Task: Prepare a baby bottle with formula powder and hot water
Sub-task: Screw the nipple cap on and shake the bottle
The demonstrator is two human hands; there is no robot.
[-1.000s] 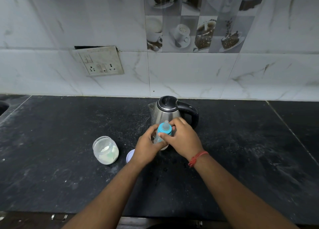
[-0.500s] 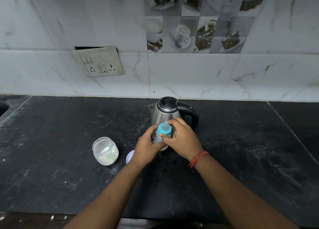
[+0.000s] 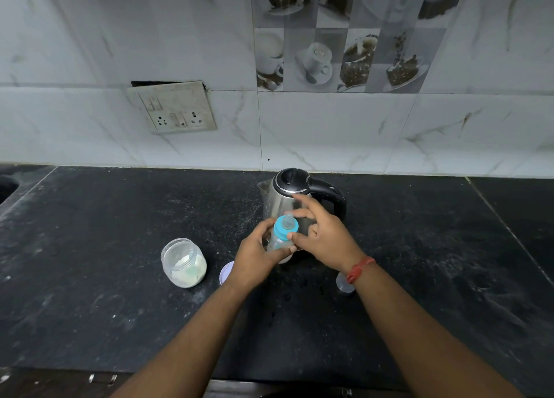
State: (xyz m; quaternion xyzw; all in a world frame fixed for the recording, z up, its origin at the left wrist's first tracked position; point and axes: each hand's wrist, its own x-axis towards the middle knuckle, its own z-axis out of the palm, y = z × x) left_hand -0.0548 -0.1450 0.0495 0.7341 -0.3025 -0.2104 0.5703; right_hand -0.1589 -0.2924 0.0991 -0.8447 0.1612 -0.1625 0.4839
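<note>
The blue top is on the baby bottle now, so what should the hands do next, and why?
Probably give the blue top one last twist. The left hand grips the bottle, while the right hand has only its thumb on the blue top, its other fingers spread loose. Whether the top is tight cannot be seen, and a loose one would leak.

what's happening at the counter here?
A person is assembling a baby bottle in front of the steel electric kettle. The left hand grips the bottle's body; the right hand works the blue nipple ring, thumb on it, fingers spread. An open jar of formula powder stands to the left, its lid beside it on the black counter.
</note>
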